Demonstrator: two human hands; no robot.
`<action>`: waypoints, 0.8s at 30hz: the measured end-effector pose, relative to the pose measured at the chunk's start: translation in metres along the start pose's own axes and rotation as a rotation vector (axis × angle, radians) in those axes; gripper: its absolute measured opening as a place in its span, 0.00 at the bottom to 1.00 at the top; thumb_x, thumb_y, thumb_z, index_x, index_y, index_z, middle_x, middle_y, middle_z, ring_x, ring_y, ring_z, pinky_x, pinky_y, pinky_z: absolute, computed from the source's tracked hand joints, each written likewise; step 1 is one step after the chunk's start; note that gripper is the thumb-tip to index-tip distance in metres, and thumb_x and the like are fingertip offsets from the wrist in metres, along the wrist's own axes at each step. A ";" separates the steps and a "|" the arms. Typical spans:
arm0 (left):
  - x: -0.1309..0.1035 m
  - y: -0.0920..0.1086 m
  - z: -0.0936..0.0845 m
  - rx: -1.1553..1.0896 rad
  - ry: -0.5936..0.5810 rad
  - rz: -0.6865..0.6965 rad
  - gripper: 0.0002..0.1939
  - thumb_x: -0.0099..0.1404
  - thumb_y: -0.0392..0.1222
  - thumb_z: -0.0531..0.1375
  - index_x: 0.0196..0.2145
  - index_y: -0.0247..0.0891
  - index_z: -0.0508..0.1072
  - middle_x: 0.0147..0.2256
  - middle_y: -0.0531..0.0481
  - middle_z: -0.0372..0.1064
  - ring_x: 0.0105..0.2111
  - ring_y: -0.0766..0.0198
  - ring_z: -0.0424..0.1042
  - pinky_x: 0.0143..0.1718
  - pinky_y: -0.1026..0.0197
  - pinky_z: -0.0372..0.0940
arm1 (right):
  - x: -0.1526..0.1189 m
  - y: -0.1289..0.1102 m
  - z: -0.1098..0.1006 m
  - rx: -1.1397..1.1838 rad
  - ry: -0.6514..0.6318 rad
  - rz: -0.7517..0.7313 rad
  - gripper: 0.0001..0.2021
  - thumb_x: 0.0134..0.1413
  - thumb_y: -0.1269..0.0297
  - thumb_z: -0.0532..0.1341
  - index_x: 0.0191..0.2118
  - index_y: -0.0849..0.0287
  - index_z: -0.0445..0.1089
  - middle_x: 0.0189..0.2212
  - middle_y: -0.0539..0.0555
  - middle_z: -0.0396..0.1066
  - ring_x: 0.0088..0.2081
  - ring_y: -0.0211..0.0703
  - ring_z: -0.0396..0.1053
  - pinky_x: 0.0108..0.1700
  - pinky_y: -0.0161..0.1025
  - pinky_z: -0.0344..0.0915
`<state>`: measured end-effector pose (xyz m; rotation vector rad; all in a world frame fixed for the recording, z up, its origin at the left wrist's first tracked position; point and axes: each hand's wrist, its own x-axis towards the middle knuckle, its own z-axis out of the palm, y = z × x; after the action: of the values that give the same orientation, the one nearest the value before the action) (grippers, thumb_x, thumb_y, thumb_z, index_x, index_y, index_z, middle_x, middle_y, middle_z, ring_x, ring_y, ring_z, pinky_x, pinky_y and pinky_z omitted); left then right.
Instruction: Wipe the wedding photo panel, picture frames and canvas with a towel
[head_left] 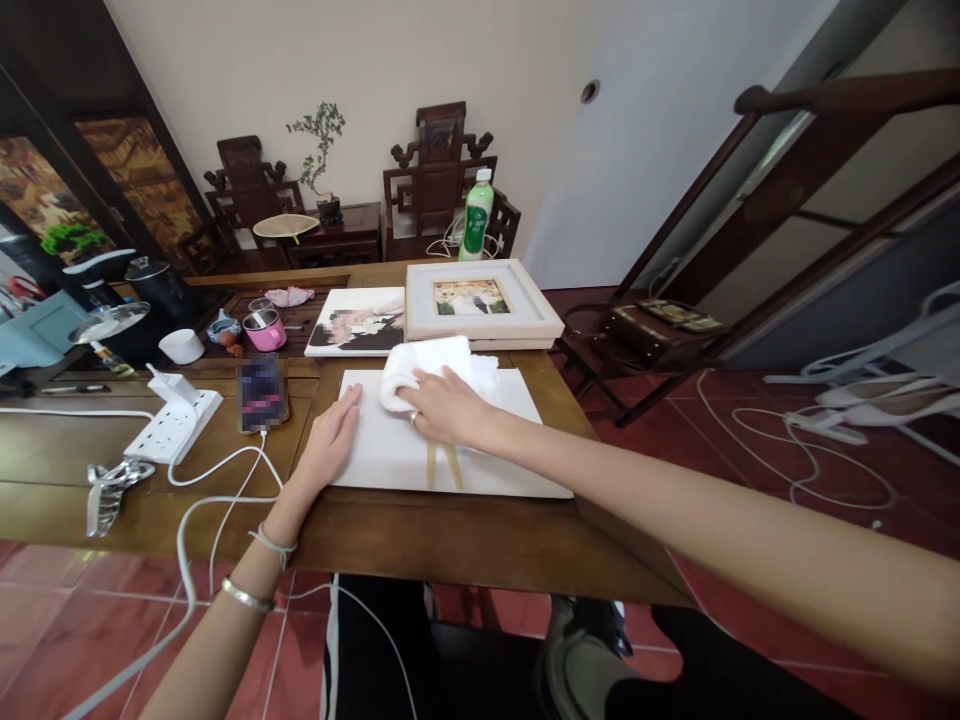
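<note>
A white rectangular panel (pixel 382 462) lies flat on the wooden table, with two tan strips (pixel 444 466) showing near its front edge. My right hand (pixel 448 405) grips a folded white towel (pixel 420 362) and presses it on the back part of the panel. The towel and my forearm hide some of the panel's surface. At the panel's left edge rests my left hand (pixel 334 435), fingers stretched out and holding nothing.
Behind the panel are a framed picture (pixel 525 290), a photo print (pixel 337 305) and a green bottle (pixel 475 215). Leftward lie a phone (pixel 262 393), a power strip (pixel 172 428), a hair claw clip (pixel 112 492), a pink cup (pixel 267 332) and loose white cables (pixel 225 458).
</note>
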<state>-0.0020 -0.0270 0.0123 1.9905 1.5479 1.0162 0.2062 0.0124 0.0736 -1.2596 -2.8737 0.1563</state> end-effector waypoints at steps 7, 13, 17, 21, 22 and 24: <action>0.002 0.001 -0.003 -0.223 0.094 -0.083 0.31 0.71 0.54 0.42 0.61 0.29 0.61 0.63 0.43 0.56 0.64 0.58 0.54 0.66 0.55 0.46 | 0.015 -0.030 0.013 -0.026 0.039 0.043 0.22 0.58 0.72 0.51 0.58 0.62 0.63 0.63 0.68 0.54 0.64 0.67 0.47 0.59 0.66 0.47; 0.005 -0.008 -0.002 -0.405 0.144 -0.156 0.32 0.72 0.53 0.32 0.65 0.34 0.53 0.66 0.46 0.49 0.65 0.61 0.50 0.65 0.55 0.48 | -0.011 -0.073 0.025 0.026 0.027 -0.257 0.21 0.57 0.70 0.53 0.56 0.60 0.68 0.65 0.67 0.51 0.65 0.70 0.44 0.60 0.68 0.42; 0.005 -0.003 -0.004 -0.420 0.143 -0.179 0.35 0.71 0.55 0.30 0.65 0.34 0.51 0.66 0.45 0.47 0.66 0.61 0.47 0.65 0.56 0.49 | -0.048 -0.089 0.024 0.042 0.030 -0.417 0.19 0.56 0.67 0.56 0.53 0.57 0.71 0.64 0.65 0.53 0.64 0.70 0.46 0.60 0.69 0.44; 0.002 0.002 -0.002 -0.258 0.092 -0.123 0.36 0.71 0.57 0.30 0.65 0.34 0.53 0.66 0.45 0.49 0.65 0.60 0.50 0.65 0.55 0.48 | -0.078 -0.091 0.016 0.028 -0.079 -0.462 0.19 0.53 0.66 0.59 0.52 0.56 0.72 0.63 0.65 0.55 0.63 0.70 0.50 0.59 0.69 0.47; 0.000 0.002 -0.002 -0.190 0.089 -0.094 0.35 0.71 0.58 0.32 0.65 0.34 0.54 0.65 0.45 0.50 0.65 0.60 0.50 0.66 0.55 0.46 | -0.083 -0.089 0.012 0.023 -0.102 -0.455 0.19 0.53 0.65 0.60 0.52 0.56 0.71 0.63 0.65 0.56 0.63 0.70 0.51 0.59 0.69 0.48; -0.001 0.003 0.000 -0.051 0.077 -0.033 0.34 0.71 0.58 0.38 0.63 0.33 0.57 0.65 0.44 0.51 0.65 0.59 0.50 0.66 0.55 0.43 | -0.087 -0.083 0.006 0.031 -0.131 -0.422 0.19 0.53 0.65 0.59 0.52 0.57 0.71 0.61 0.65 0.58 0.62 0.68 0.53 0.59 0.66 0.51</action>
<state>-0.0005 -0.0292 0.0143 1.9059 1.5738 1.1195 0.2044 -0.1082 0.0786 -0.6345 -3.1510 0.2867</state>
